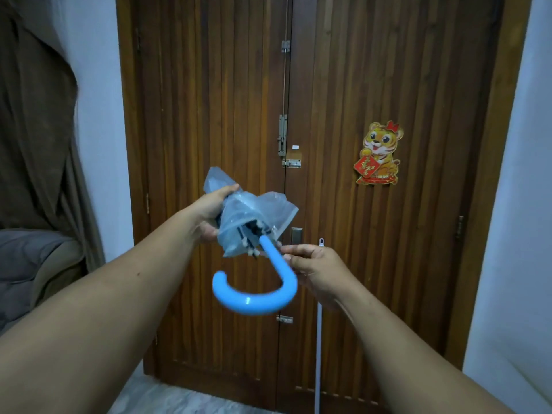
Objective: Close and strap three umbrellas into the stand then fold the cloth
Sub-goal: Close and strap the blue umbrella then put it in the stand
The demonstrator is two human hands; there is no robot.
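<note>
A clear pale-blue umbrella (248, 216) with a light-blue hooked handle (257, 294) is held in mid-air in front of the door, its canopy collapsed and bunched, handle pointing toward me. My left hand (213, 213) grips the gathered canopy from the left. My right hand (316, 268) is at the handle's upper part, its fingertips pinching something small beside the canopy edge; I cannot make out what. The stand, the other umbrellas and the cloth are out of view.
A brown wooden double door (343, 100) with bolts and a tiger sticker (379, 153) fills the background. A white rod (319, 339) leans against it. A brown curtain (35, 115) and a grey-covered seat (33, 264) stand at the left.
</note>
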